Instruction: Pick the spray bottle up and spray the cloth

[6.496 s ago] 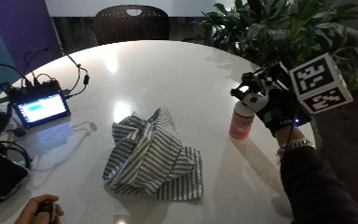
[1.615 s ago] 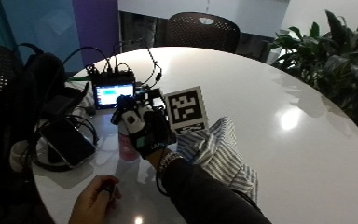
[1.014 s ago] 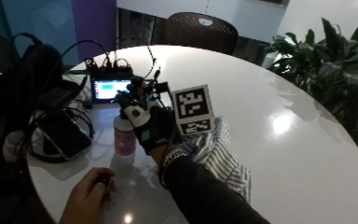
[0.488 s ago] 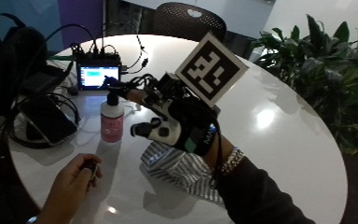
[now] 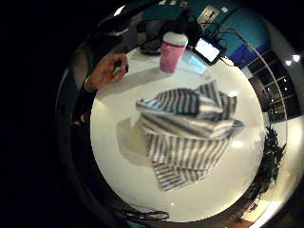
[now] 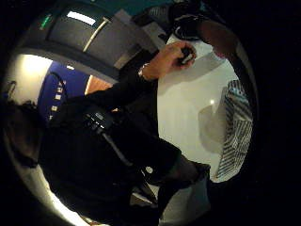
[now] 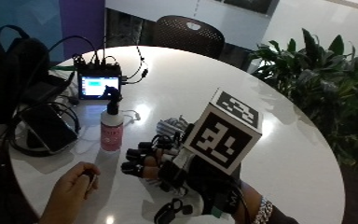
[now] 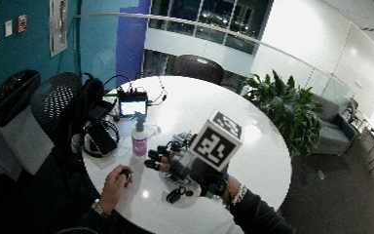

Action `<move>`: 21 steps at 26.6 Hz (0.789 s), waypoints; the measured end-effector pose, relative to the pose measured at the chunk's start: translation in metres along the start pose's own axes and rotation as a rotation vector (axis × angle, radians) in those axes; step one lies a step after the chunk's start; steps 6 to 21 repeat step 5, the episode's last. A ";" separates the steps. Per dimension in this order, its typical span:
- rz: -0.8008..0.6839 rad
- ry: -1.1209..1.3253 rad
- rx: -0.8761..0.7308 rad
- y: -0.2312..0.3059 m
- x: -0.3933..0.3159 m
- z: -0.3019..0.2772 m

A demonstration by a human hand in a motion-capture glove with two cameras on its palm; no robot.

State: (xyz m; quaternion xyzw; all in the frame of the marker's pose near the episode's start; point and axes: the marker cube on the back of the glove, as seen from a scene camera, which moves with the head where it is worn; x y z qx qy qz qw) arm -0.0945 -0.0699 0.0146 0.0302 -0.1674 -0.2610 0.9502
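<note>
Your gloved right hand [image 7: 167, 163] hovers above striped cloth [image 5: 190, 128], fingers [image 7: 139, 161] loosely curled, holding nothing. Spray bottle [image 7: 111, 123] stands upright on white table [image 7: 291, 154], apart from your hand, beside cloth. Your bare left hand [image 7: 73, 186] pinches small dark object, likely a clicker. Monitor [image 7: 98, 87] sits behind bottle.

Your gloved hand [image 7: 167, 165] covers most of cloth [image 7: 171, 127] in outside view; only striped corner shows past fingers [image 7: 139, 161]. Cloth edge cut off in thumb-side palm view. Bottle [image 5: 171, 46] nozzle out of sight in little-finger palm view; only body and cap show. Bottle label [image 7: 111, 136] too small to read. Small dark object in your bare hand [image 7: 73, 186] too blurred to identify. Screen [image 7: 99, 86] content illegible.
</note>
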 end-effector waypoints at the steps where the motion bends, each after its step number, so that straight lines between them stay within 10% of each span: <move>1: -0.003 0.000 -0.009 0.002 -0.002 0.002; 21: -0.009 -0.018 -0.040 0.006 -0.006 0.010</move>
